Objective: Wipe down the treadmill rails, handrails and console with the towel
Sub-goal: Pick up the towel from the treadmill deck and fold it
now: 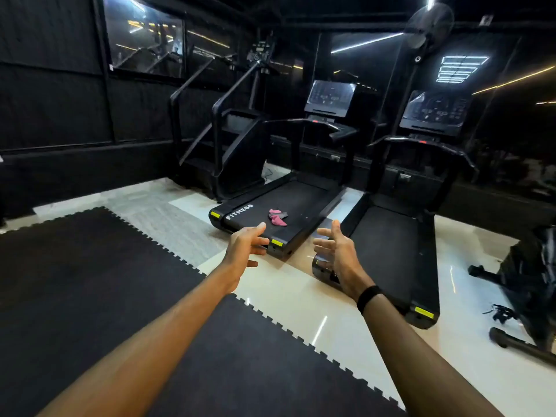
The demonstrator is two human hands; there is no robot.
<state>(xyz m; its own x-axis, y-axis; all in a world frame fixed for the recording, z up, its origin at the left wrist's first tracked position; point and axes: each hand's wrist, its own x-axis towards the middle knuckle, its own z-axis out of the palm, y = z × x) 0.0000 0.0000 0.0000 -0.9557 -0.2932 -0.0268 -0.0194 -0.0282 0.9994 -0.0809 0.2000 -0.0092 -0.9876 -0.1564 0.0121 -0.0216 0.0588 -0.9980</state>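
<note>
Just beyond the left hand (245, 246), between both, the towel (278, 217) lies crumpled on the treadmill (301, 203) belt (no clear long axis). Left hand and right hand (334, 246) reach forward, fingers spread, empty; the left looks nearer.

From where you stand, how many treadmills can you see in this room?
2. The left treadmill stands beside the stair machine, with the pink towel lying on its belt. The right treadmill stands parallel beside it. More may be hidden outside the view.
</note>
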